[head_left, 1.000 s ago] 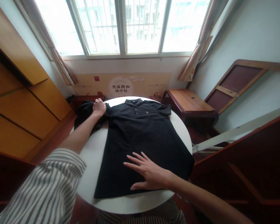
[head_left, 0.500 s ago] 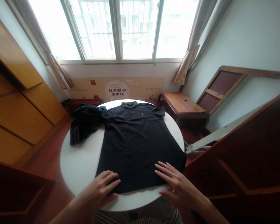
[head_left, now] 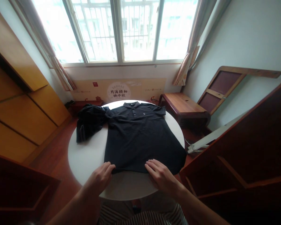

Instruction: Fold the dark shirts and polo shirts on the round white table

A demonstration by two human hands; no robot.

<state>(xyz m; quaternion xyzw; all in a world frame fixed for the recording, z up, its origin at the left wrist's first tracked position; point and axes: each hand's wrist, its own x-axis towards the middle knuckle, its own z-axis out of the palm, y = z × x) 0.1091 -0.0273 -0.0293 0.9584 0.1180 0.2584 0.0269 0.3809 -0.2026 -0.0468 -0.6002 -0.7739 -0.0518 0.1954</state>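
On the round white table [head_left: 85, 161], left hand [head_left: 101, 177] and right hand [head_left: 162, 175] pinch the black shirt [head_left: 140, 137] hem; beyond the table, a bright window [head_left: 118, 31].

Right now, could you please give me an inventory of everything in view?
round table: 1, white, centre
polo shirt: 1, black, on round table
bundled cloth: 1, black, round table's left side
window: 1, pale-framed, back
curtains: 2, beige-pink, beside window
banner: 1, beige, below window
side table: 1, brown, beyond round table, right
wooden frame: 1, brown, right
cabinet: 1, orange-brown, left
panels: 2, dark red, lower sides
striped clothing: dark-and-light, bottom edge
left hand: 1, bare, polo shirt's near edge
right hand: 1, bare, polo shirt's near edge
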